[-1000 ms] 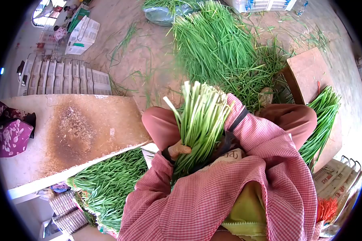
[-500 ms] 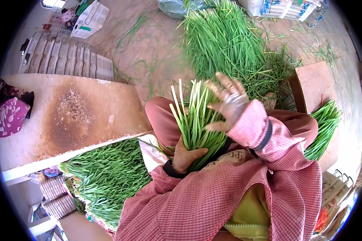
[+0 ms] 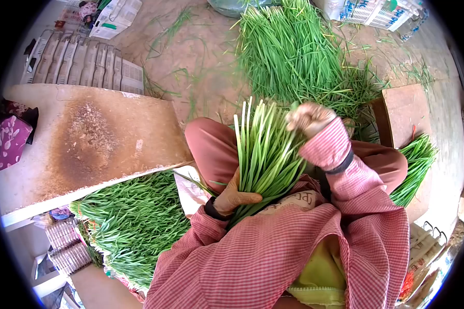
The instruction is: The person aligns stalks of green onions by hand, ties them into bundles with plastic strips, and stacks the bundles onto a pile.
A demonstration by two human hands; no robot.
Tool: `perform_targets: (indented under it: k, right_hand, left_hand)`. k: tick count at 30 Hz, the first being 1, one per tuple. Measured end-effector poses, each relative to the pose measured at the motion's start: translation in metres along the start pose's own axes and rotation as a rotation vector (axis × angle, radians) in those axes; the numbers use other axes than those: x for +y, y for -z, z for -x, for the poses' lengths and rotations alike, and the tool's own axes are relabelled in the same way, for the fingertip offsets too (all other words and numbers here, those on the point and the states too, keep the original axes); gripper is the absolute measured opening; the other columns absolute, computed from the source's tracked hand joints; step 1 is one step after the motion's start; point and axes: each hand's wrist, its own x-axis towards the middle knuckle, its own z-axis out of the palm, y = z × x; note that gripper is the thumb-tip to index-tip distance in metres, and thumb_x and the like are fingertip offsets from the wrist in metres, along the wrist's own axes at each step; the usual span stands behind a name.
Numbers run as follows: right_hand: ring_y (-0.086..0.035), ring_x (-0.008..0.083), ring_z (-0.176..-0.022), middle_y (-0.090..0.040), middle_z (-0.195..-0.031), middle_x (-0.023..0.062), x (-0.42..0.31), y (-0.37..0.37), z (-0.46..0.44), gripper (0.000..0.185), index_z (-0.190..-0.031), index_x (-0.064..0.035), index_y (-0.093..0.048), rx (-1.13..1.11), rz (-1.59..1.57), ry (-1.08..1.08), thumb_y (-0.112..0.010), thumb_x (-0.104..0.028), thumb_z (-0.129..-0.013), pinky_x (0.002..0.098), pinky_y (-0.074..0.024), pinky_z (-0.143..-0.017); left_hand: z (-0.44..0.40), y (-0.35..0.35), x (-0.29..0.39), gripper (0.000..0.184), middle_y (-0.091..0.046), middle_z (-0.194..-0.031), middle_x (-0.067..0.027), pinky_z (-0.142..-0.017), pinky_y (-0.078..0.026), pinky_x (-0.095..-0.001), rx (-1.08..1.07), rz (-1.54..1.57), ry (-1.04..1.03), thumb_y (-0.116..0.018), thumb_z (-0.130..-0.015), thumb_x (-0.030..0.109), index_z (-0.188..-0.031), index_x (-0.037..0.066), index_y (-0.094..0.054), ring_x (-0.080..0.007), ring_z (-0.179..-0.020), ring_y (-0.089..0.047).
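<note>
Green stems in one hand, a curled hand at their pale tops

The bunch of green stems (image 3: 265,149) is in front of the person's body, over the lap. It stands up long and thin, leaning a little to the right. Its pale ends spread like a fan and point away from the body, and its dark leaves come back toward the lap.

The left hand (image 3: 235,197) has the bunch low down, on the leafy part. Its thumb lies across the front, and the other fingers go behind, so it is the nearer hand.

The right hand (image 3: 310,119) is up by the pale ends, on the right edge of the bunch. Its fingers are curled in tight – I cannot tell if a stem is pinched inside. From these fingers, the bunch lies to the left and down, and its long line runs past them, not into them.

Two bent knees sit on either side of the bunch; the left knee (image 3: 211,144) is close to it. Past the knees, a big pile of green stems (image 3: 294,56) lies on the floor. To the right, another green bundle (image 3: 415,165) rests by a brown box (image 3: 407,110). To the left is a stained board (image 3: 160,129) – and many more green leaves (image 3: 134,232) lie beside its near edge
</note>
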Motion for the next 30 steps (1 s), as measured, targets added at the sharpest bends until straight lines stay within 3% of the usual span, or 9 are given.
perform_targets:
  k: [2, 4, 7, 13, 16, 23, 27, 29, 30]
  right_hand:
    - [-0.056, 0.0155, -0.072, -0.061, -0.076, 0.0055, -0.009, 0.039, -0.028, 0.006, -0.077, -0.0069, -0.058, 0.05, 0.082, 0.366, -0.058, -0.011, -0.081, 0.0328, -0.0415, -0.083]
    - [-0.057, 0.0202, -0.076, -0.062, -0.089, 0.011, -0.036, 0.077, -0.042, 0.015, -0.09, -0.0065, -0.06, 0.572, 0.228, 0.165, -0.055, -0.019, -0.084, 0.0326, -0.0436, -0.081]
    - [-0.051, 0.0273, -0.107, -0.041, -0.127, 0.0206, -0.024, 0.128, -0.031, 0.047, -0.131, -0.0099, -0.032, 0.543, 1.885, -0.392, -0.034, -0.036, -0.092, 0.0308, -0.0394, -0.092]
    - [-0.053, 0.0269, -0.102, -0.046, -0.121, 0.0186, 0.051, 0.051, -0.009, 0.044, -0.125, -0.0104, -0.039, 0.024, 0.192, -0.402, -0.042, -0.034, -0.087, 0.0336, -0.0411, -0.088]
    - [-0.053, 0.0267, -0.099, -0.048, -0.118, 0.0177, 0.068, 0.012, -0.028, 0.043, -0.121, -0.0106, -0.042, -0.035, -0.255, -0.454, -0.046, -0.032, -0.085, 0.0351, -0.0419, -0.086]
    - [-0.055, 0.0263, -0.093, -0.054, -0.111, 0.0154, 0.059, -0.002, -0.051, 0.039, -0.114, -0.0111, -0.05, 0.015, -0.175, -0.424, -0.055, -0.03, -0.079, 0.0384, -0.0439, -0.082]
    - [-0.056, 0.026, -0.089, -0.057, -0.107, 0.0141, 0.038, 0.051, -0.078, 0.037, -0.109, -0.0114, -0.055, 0.126, 0.501, -0.762, -0.06, -0.028, -0.076, 0.0403, -0.045, -0.079]
    - [-0.056, 0.0205, -0.086, -0.063, -0.089, 0.0071, -0.024, 0.055, -0.009, 0.021, -0.095, -0.0078, -0.062, 0.502, 0.437, 0.13, -0.054, -0.024, -0.085, 0.0334, -0.0418, -0.085]
    - [-0.056, 0.0219, -0.087, -0.063, -0.091, 0.0086, -0.059, 0.043, 0.003, 0.023, -0.095, -0.0074, -0.062, 0.428, 0.453, 0.047, -0.056, -0.026, -0.083, 0.034, -0.042, -0.085]
  left_hand:
    - [0.001, -0.003, 0.001, 0.083, -0.041, -0.127, -0.0068, -0.098, -0.032, -0.0316, 0.015, 0.014, 0.023, -0.068, -0.064, -0.006, -0.134, 0.009, -0.025, -0.0178, -0.115, -0.041]
    - [0.002, 0.0, 0.0, 0.08, -0.043, -0.126, -0.0076, -0.098, -0.032, -0.0316, 0.028, 0.027, 0.045, -0.067, -0.065, -0.006, -0.133, 0.007, -0.027, -0.0175, -0.114, -0.042]
    - [0.005, 0.021, 0.0, 0.073, -0.044, -0.125, -0.0104, -0.097, -0.033, -0.0317, -0.026, 0.081, 0.138, -0.065, -0.068, -0.001, -0.131, 0.004, -0.028, -0.0191, -0.113, -0.044]
    - [-0.01, 0.034, -0.006, 0.076, -0.042, -0.127, -0.0132, -0.098, -0.032, -0.0342, -0.3, 0.225, 0.159, -0.065, -0.068, 0.015, -0.132, 0.002, -0.027, -0.0231, -0.114, -0.043]
    - [-0.019, 0.042, -0.007, 0.082, -0.04, -0.128, -0.0122, -0.099, -0.03, -0.0342, -0.275, 0.17, 0.26, -0.067, -0.065, 0.018, -0.133, 0.002, -0.024, -0.0233, -0.116, -0.041]
    - [-0.057, 0.049, 0.029, 0.111, -0.022, -0.138, -0.0125, -0.101, -0.023, -0.0339, -0.512, -0.313, 0.042, -0.076, -0.06, 0.039, -0.137, 0.004, -0.004, -0.0211, -0.125, -0.026]
    - [-0.051, 0.028, 0.011, 0.088, -0.037, -0.13, -0.0109, -0.1, -0.028, -0.0325, -0.423, 0.027, 0.296, -0.073, -0.065, 0.028, -0.133, 0.003, -0.024, -0.0207, -0.119, -0.037]
    - [-0.053, 0.031, 0.007, 0.077, -0.042, -0.125, -0.0109, -0.097, -0.033, -0.0323, -0.369, 0.123, 0.303, -0.069, -0.068, 0.021, -0.131, 0.003, -0.028, -0.0205, -0.113, -0.043]
    - [-0.05, 0.02, 0.01, 0.07, -0.045, -0.122, -0.0109, -0.094, -0.037, -0.0318, -0.331, 0.167, 0.255, -0.066, -0.07, 0.017, -0.129, 0.002, -0.031, -0.0206, -0.11, -0.047]
